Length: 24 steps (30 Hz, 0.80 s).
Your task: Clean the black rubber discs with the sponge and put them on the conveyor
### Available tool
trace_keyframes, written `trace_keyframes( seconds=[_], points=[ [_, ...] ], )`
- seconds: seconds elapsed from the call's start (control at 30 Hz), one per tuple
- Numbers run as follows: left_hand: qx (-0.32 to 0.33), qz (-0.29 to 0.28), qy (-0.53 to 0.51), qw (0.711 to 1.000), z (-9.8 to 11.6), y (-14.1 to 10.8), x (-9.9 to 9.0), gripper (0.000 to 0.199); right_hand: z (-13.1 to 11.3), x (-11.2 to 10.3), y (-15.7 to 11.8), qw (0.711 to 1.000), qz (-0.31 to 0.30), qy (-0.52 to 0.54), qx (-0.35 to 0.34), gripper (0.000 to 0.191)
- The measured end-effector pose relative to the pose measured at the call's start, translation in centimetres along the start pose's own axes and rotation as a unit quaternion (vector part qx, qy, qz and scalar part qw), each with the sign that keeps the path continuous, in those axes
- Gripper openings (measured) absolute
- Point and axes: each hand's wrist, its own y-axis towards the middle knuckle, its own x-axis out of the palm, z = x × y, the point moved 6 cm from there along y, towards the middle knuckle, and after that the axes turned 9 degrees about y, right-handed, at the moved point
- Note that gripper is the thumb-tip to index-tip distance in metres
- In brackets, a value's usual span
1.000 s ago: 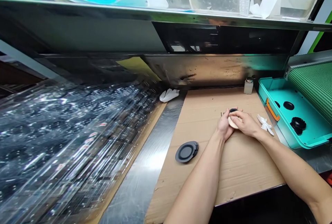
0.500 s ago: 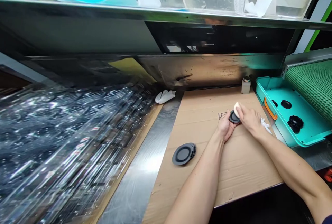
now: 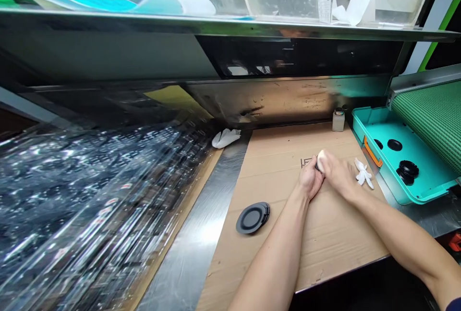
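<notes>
Your left hand (image 3: 309, 179) is curled around the disc (image 3: 317, 164), which shows only as a dark sliver between your fingers and the pad. Your right hand (image 3: 336, 172), slightly blurred, pinches the cream pad (image 3: 321, 159) at the disc; whether the pad touches all of its face you cannot tell, since your fingers cover most of it. The two hands meet above the cardboard (image 3: 277, 263).

Taking your hands as the centre and twelve as straight ahead, the stack (image 3: 252, 218) of grey discs lies on the cardboard at eight o'clock. The bottle (image 3: 338, 122) stands upright at one o'clock, near the far edge. The white cloth (image 3: 363, 174) lies crumpled at three o'clock, and past it is the teal bin (image 3: 391, 184), with black parts (image 3: 408, 168) inside. The green belt (image 3: 428, 112) slopes over the bin's far side at two o'clock. White paper (image 3: 226, 138) sits between nine and ten, near the clear plastic (image 3: 97, 205) that spreads out at nine.
</notes>
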Motion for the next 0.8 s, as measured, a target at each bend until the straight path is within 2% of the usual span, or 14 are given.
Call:
trace_keyframes(
  seconds=[0.1, 0.17, 0.23, 0.37, 0.43, 0.53, 0.63, 0.7, 0.73, 0.8],
  points=[
    [-0.005, 0.004, -0.007, 1.000, 0.0, -0.1, -0.1, 0.041, 0.4, 0.3, 0.3, 1.000, -0.006, 0.000, -0.011, 0.052],
    [0.015, 0.030, -0.001, 0.999, 0.3, -0.1, -0.4, 0.037, 1.8, -0.5, 1.0, 0.999, 0.035, 0.008, 0.022, 0.051],
    [0.023, 0.039, 0.005, 0.999, 0.5, -0.1, -0.5, 0.036, 3.0, -1.4, 1.5, 0.996, 0.080, 0.040, 0.028, 0.049],
    [0.031, 0.045, -0.009, 0.998, 0.9, -0.2, -0.5, 0.039, 3.4, -2.7, 1.1, 0.974, 0.114, 0.182, -0.071, 0.043],
    [0.033, 0.046, -0.012, 0.998, 0.8, -0.2, -0.4, 0.037, 3.1, -2.6, 0.6, 0.964, 0.087, 0.231, -0.103, 0.037],
    [0.036, 0.018, 0.017, 0.999, 0.5, -0.4, 0.1, 0.030, 2.5, -1.6, 0.5, 0.960, 0.026, 0.258, -0.103, 0.029],
    [0.055, 0.000, 0.042, 0.998, 0.3, -0.6, 0.4, 0.025, 2.2, -0.7, 0.6, 0.954, -0.019, 0.279, -0.108, 0.029],
    [0.057, 0.003, 0.043, 0.997, 0.3, -0.7, 0.4, 0.028, 2.1, -0.5, 0.6, 0.953, -0.053, 0.272, -0.126, 0.029],
    [0.056, 0.009, 0.041, 0.998, 0.3, -0.6, 0.3, 0.031, 2.1, -0.5, 0.6, 0.958, -0.056, 0.251, -0.130, 0.029],
    [0.052, 0.020, 0.036, 0.998, 0.3, -0.5, 0.0, 0.033, 2.5, -1.2, 0.5, 0.977, -0.014, 0.185, -0.106, 0.031]
  ],
)
